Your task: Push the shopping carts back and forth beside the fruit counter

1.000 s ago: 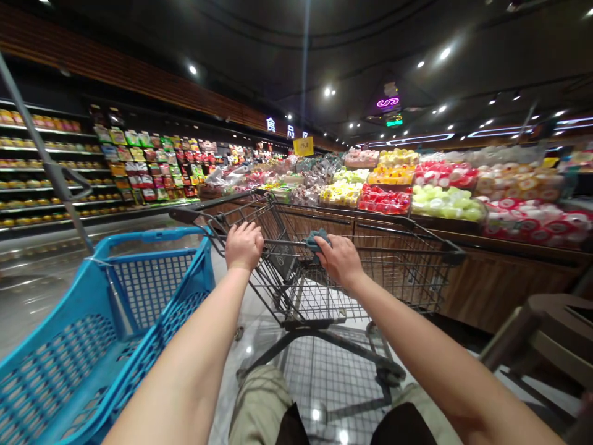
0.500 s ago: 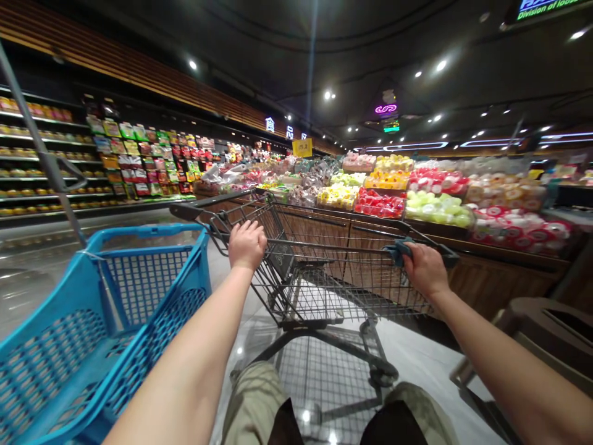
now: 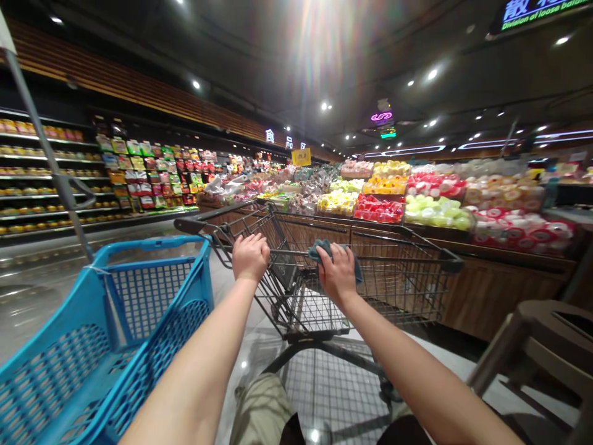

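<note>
A dark wire shopping cart (image 3: pixel 393 284) stands sideways in front of me, its push handle to the left. My left hand (image 3: pixel 251 256) is closed over the near top rail of the cart, close to the handle end. My right hand (image 3: pixel 338 272) presses a blue-grey cloth (image 3: pixel 321 248) onto the same rail, about midway along it. The fingers are wrapped over the cloth, and part of it hangs out on the right side of the hand. No goods show in the cart's basket.
A blue plastic shopping basket (image 3: pixel 152 309) with a long grey pole stands at my left. At right is a brown plastic stool (image 3: pixel 546 327). Behind the cart runs a wooden display counter (image 3: pixel 486 296) heaped with wrapped goods. Stocked shelves (image 3: pixel 50 185) line the left wall.
My right hand has slid left along the rail with the cloth, from near the far right end to the middle. The left hand stays on the rail. The view has shifted slightly.
</note>
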Demonstrator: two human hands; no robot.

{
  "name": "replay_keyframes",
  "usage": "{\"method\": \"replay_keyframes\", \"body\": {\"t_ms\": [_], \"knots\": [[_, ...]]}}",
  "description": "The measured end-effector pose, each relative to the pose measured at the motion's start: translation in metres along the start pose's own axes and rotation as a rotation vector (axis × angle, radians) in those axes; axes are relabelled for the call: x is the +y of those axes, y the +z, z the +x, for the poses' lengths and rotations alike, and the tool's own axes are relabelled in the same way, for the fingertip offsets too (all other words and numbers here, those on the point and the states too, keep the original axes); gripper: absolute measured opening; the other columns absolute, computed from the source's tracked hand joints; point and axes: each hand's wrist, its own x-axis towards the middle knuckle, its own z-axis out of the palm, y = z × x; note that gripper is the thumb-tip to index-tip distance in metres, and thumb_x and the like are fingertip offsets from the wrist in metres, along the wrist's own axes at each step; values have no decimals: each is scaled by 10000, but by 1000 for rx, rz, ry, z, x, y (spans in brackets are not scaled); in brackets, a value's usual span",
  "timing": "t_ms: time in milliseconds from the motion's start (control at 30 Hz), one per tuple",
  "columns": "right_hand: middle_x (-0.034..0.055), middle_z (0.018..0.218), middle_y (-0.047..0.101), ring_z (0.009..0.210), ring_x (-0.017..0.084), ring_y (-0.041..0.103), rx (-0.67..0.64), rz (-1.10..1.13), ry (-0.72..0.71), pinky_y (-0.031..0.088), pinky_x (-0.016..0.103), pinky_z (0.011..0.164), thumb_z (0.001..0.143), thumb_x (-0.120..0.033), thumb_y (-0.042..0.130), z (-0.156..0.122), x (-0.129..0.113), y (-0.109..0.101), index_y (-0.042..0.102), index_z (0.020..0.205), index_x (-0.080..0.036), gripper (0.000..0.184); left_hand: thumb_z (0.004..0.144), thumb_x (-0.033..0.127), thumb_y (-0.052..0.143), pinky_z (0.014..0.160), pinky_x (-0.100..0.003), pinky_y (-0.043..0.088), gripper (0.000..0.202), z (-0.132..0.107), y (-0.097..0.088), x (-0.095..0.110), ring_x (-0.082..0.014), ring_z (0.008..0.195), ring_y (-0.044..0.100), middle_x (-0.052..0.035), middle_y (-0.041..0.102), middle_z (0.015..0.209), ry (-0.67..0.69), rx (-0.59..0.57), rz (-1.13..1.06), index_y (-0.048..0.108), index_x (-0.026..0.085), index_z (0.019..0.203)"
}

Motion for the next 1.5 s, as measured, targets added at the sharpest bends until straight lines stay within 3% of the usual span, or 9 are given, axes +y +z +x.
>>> {"method": "replay_keyframes", "body": {"t_ms": [100, 200, 433, 667, 967, 1100, 1233, 1333, 1500], "knots": [[99, 1399, 489, 1343, 246, 375, -8, -18, -128, 249, 479, 1138, 919, -208, 479, -5, 8, 6, 496, 1382, -269, 467, 915, 319, 333, 1117, -470, 304, 445, 0, -2, -6, -252, 1201, 592, -61, 693, 1220, 39, -35, 20, 736, 213, 1070], [98, 1433, 473, 1392, 240, 336, -31, -37, -250, 282, 473, 1136, 900, -150, 475, -21, 51, 2, 480, 1397, -268, 511, 917, 330, 335, 1112, -475, 307, 443, 1, -3, -9, -252, 1224, 576, -56, 681, 1241, 55, -48, 23, 732, 222, 1080], [115, 1332, 548, 1355, 268, 403, 115, -7, 97, 292, 558, 1117, 878, -150, 405, -53, 143, -32, 532, 1319, -235, 467, 915, 331, 343, 1133, -472, 285, 432, 2, 1, -5, -240, 1208, 585, -32, 718, 1173, -7, -6, -28, 758, 234, 979], [139, 1267, 568, 1243, 271, 507, 319, 225, 364, 403, 502, 1028, 924, -223, 352, -51, 99, -42, 483, 1322, -200, 420, 914, 334, 353, 1157, -487, 234, 428, 1, 6, -3, -251, 1189, 587, -22, 731, 1142, -59, 14, -108, 764, 229, 970], [14, 1423, 516, 1405, 293, 340, -29, 115, -227, 79, 658, 1154, 931, -248, 477, -35, 12, 5, 552, 1295, -360, 388, 934, 340, 337, 1152, -458, 253, 433, -1, 4, -4, -231, 1181, 596, -10, 728, 1146, -27, 39, -59, 754, 226, 967], [65, 1447, 477, 1435, 346, 262, 3, 42, -179, 127, 689, 1127, 925, -266, 510, -31, 16, 15, 560, 1304, -343, 390, 931, 332, 360, 1153, -451, 255, 420, -3, 4, -7, -232, 1191, 593, -26, 715, 1181, 0, 39, -68, 756, 208, 998], [51, 1251, 601, 1297, 275, 457, 93, 190, -236, 320, 559, 1111, 910, -160, 506, -24, 34, 9, 642, 1146, -309, 311, 930, 326, 367, 1152, -459, 263, 410, -2, 4, -8, -224, 1207, 586, -30, 711, 1190, 1, 48, -65, 754, 216, 1010], [51, 1129, 621, 1135, 235, 555, 179, 334, -156, 461, 466, 998, 886, -146, 518, -19, 49, -18, 663, 1045, -262, 244, 926, 319, 373, 1148, -463, 270, 406, -2, 3, -7, -229, 1203, 589, -45, 711, 1188, -2, 41, -64, 754, 209, 1013], [78, 1209, 605, 1142, 291, 576, 460, 195, -28, 448, 514, 1000, 780, -175, 679, -20, 83, -73, 659, 1113, -280, 350, 932, 305, 375, 1143, -461, 274, 398, -3, 2, -6, -226, 1171, 610, -37, 723, 1159, 18, 57, -72, 754, 216, 1012]]}}
